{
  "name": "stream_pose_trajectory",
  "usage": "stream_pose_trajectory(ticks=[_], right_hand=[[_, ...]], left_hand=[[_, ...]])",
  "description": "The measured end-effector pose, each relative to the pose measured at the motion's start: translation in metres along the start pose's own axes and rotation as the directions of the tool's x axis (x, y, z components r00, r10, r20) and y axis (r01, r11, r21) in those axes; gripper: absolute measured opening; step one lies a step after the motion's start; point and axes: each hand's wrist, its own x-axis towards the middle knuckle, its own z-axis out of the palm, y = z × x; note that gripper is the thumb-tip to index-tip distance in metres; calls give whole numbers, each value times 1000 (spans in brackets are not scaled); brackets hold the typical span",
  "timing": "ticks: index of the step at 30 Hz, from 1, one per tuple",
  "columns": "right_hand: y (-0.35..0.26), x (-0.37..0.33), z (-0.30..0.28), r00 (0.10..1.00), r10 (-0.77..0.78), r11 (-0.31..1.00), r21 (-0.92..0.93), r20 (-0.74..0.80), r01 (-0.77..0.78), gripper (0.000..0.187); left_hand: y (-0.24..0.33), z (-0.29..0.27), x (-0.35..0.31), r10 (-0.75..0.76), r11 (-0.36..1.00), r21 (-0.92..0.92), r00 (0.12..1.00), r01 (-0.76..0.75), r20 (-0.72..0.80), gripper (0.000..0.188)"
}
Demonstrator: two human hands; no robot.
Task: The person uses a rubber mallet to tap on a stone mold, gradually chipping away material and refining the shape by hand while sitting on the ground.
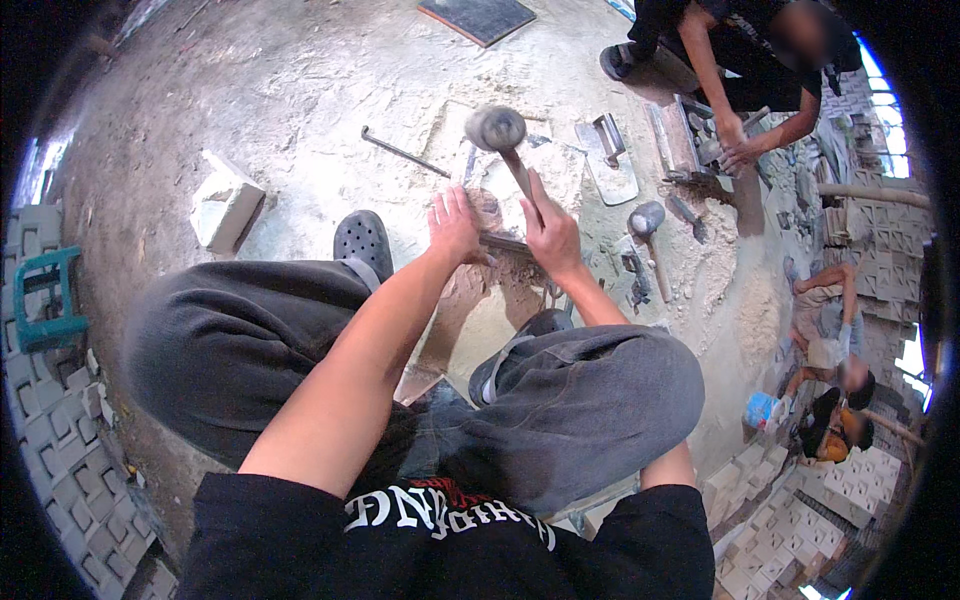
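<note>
My right hand (552,232) is wrapped round the wooden handle of a mallet (495,128), whose rounded grey head is raised and slightly blurred. Below it, between my feet, sits a low box-like mould (508,243) with pale powder heaped over it. My left hand (455,226) lies against the left side of this mould, fingers stretched out and holding nothing. Powder, the mallet and my hands hide much of the mould's shape.
A steel float (608,175) and a second mallet (648,220) lie to the right, a bent metal rod (405,152) to the left. Farther left are a pale block (225,207) and a green stool (50,300). A co-worker's hands (738,145) work over another mould (677,138).
</note>
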Motion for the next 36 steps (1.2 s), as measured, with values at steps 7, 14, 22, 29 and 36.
stream_pose_trajectory(ticks=[7, 14, 22, 29, 36], right_hand=[[3, 19, -15, 990, 123, 988, 103, -64, -116, 49], [-2, 35, -17, 976, 167, 986, -45, 139, -162, 48], [5, 49, -14, 987, 93, 994, -74, 129, -84, 49], [27, 58, -9, 991, 89, 990, -118, 97, -77, 51], [18, 59, -7, 967, 222, 972, -103, 123, -210, 49]], left_hand=[[4, -2, 2, -89, 996, -5, 994, 89, 56, 163], [-1, -10, 1, -124, 986, -93, 986, 135, 111, 163], [4, -12, 0, -122, 987, -88, 986, 133, 116, 164], [14, -8, 12, -94, 995, -13, 987, 96, 130, 169], [10, -5, 17, -138, 990, 0, 980, 139, 145, 167]])
